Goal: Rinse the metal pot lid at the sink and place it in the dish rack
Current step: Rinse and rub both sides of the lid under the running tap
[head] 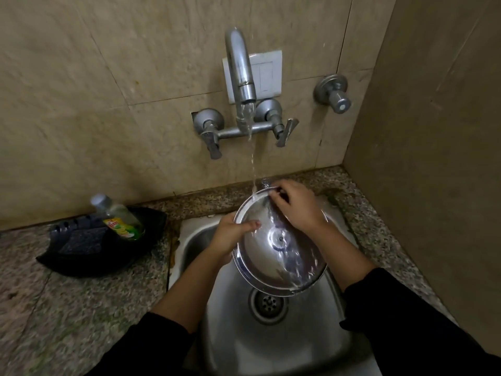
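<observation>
Over the sink (298, 346), left hand (230, 237) and right hand (295, 204) grip the pot lid (271, 259), fingers (274, 198) curled (tap (241, 77) running).

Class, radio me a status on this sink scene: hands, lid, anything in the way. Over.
Left hand grips pot lid, left rim. Right hand holds its far rim. Lid tilted over sink, under running water. Nothing blocking.

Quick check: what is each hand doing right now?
Left hand: grips the pot lid by its left rim.
Right hand: fingers curled on the lid's far rim.
</observation>
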Demonstrator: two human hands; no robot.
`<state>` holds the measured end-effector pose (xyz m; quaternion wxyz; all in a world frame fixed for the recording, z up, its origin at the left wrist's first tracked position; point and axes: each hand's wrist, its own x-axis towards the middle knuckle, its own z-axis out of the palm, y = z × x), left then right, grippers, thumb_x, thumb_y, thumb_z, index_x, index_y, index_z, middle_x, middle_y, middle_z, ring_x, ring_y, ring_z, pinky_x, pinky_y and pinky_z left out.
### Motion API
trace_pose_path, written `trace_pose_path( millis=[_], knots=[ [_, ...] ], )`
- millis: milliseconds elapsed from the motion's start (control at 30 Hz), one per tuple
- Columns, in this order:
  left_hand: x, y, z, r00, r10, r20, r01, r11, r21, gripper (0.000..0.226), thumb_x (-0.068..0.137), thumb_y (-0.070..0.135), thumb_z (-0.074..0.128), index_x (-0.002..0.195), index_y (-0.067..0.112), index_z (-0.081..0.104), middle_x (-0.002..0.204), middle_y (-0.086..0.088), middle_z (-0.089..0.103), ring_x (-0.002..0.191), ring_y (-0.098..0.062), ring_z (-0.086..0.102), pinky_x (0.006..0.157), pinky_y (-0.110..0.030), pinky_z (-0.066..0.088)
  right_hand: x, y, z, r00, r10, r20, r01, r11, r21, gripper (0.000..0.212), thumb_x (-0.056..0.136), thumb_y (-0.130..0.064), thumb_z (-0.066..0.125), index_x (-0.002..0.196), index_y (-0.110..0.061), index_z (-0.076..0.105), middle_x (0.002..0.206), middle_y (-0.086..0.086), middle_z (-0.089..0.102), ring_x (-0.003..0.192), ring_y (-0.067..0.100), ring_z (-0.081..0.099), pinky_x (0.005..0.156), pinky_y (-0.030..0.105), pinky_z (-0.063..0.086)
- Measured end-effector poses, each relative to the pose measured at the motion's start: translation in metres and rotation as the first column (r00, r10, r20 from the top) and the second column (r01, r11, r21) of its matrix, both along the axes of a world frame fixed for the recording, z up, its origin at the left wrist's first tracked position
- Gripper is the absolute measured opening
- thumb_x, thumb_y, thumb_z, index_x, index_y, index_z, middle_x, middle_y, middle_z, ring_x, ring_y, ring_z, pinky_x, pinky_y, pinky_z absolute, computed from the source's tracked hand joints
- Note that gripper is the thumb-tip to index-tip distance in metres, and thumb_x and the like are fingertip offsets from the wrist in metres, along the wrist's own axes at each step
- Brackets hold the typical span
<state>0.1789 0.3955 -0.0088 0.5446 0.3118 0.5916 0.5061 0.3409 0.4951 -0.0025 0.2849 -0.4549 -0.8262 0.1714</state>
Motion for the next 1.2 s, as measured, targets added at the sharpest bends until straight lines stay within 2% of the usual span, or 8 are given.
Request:
trace_pose_path(
  millis=[200, 367, 467, 633, 767, 900, 1067, 1200],
  knots=[
    [-0.010, -0.009, -0.004, 0.988, -0.015, -0.153, 0.024, 0.998, 0.055, 0.027, 0.076, -0.004, 0.069, 0.100, 0.009, 0.071, 0.087, -0.006, 0.074, 0.085, -0.028, 0.069, 0.077, -0.034, 0.053, -0.035, -0.009, 0.016, 0.931, 0.345, 0.118, -0.330, 0.935, -0.130, 0.026, 0.095, -0.038, 0.050, 0.106, -0.021, 0.067, 0.110, 0.001, 0.070, 0.098, 0.021, 0.063, 0.078, 0.033, 0.046],
    [-0.033, -0.038, -0.009, 0.980, 0.186, 0.065, -0.189, 0.981, 0.041, 0.028, 0.081, 0.006, 0.069, 0.109, 0.005, 0.068, 0.094, -0.013, 0.076, 0.086, -0.032, 0.072, 0.078, -0.046, 0.058, -0.022, 0.003, 0.000, 0.990, -0.133, -0.057, 0.106, 0.935, -0.340, 0.057, 0.086, -0.067, 0.044, 0.086, -0.015, 0.068, 0.085, 0.007, 0.071, 0.081, 0.025, 0.064, 0.069, 0.033, 0.047],
    [-0.043, -0.048, 0.001, 0.979, 0.151, 0.139, -0.157, 0.987, 0.036, 0.018, 0.088, 0.007, 0.060, 0.104, 0.011, 0.067, 0.085, -0.004, 0.077, 0.077, -0.020, 0.073, 0.071, -0.036, 0.060, -0.023, 0.004, -0.005, 0.942, -0.243, -0.229, 0.115, 0.879, -0.462, 0.059, 0.085, -0.064, 0.051, 0.058, -0.012, 0.058, 0.061, 0.005, 0.063, 0.064, 0.022, 0.060, 0.061, 0.031, 0.039],
    [-0.059, -0.039, 0.022, 0.992, -0.109, 0.056, 0.113, 0.991, -0.077, 0.034, 0.079, 0.013, 0.071, 0.112, 0.011, 0.066, 0.102, -0.012, 0.074, 0.095, -0.031, 0.069, 0.085, -0.041, 0.056, -0.037, -0.006, 0.016, 0.968, 0.069, -0.241, -0.165, 0.898, -0.407, 0.049, 0.085, -0.054, 0.060, 0.056, -0.015, 0.058, 0.054, 0.004, 0.055, 0.054, 0.017, 0.053, 0.059, 0.030, 0.039],
    [-0.050, -0.026, 0.029, 0.982, -0.169, -0.079, 0.167, 0.986, -0.030, 0.023, 0.081, -0.003, 0.065, 0.101, 0.008, 0.069, 0.087, -0.006, 0.076, 0.079, -0.022, 0.072, 0.070, -0.028, 0.059, -0.052, -0.011, 0.033, 0.961, 0.277, -0.018, -0.269, 0.912, -0.310, 0.053, 0.080, -0.059, 0.063, 0.055, -0.014, 0.052, 0.052, 0.000, 0.050, 0.053, 0.014, 0.049, 0.056, 0.030, 0.035],
    [-0.043, -0.026, 0.020, 0.992, -0.106, -0.074, 0.107, 0.994, -0.001, 0.021, 0.082, 0.002, 0.067, 0.098, 0.016, 0.071, 0.089, -0.004, 0.077, 0.084, -0.024, 0.072, 0.075, -0.035, 0.058, -0.044, -0.007, 0.026, 0.995, 0.098, -0.005, -0.093, 0.935, -0.341, 0.062, 0.077, -0.073, 0.052, 0.058, -0.015, 0.057, 0.055, -0.001, 0.057, 0.056, 0.016, 0.056, 0.056, 0.030, 0.037],
    [-0.052, -0.041, 0.006, 0.999, 0.036, -0.015, -0.035, 0.999, 0.040, 0.022, 0.088, 0.014, 0.064, 0.109, 0.013, 0.067, 0.100, -0.010, 0.075, 0.093, -0.031, 0.070, 0.077, -0.039, 0.057, -0.022, -0.003, 0.001, 0.955, -0.151, -0.253, 0.043, 0.921, -0.388, 0.048, 0.099, -0.038, 0.045, 0.059, -0.013, 0.052, 0.055, 0.006, 0.052, 0.056, 0.021, 0.049, 0.061, 0.033, 0.037],
    [-0.061, -0.062, -0.012, 0.956, 0.249, 0.155, -0.254, 0.967, 0.010, 0.043, 0.094, 0.044, 0.049, 0.116, 0.011, 0.065, 0.104, -0.012, 0.074, 0.093, -0.027, 0.071, 0.075, -0.039, 0.059, -0.018, -0.032, -0.008, 0.808, -0.406, -0.427, -0.039, 0.687, -0.725, 0.044, 0.100, -0.039, 0.041, 0.087, -0.006, 0.067, 0.080, 0.013, 0.067, 0.072, 0.022, 0.061, 0.071, 0.035, 0.047]
  ],
)
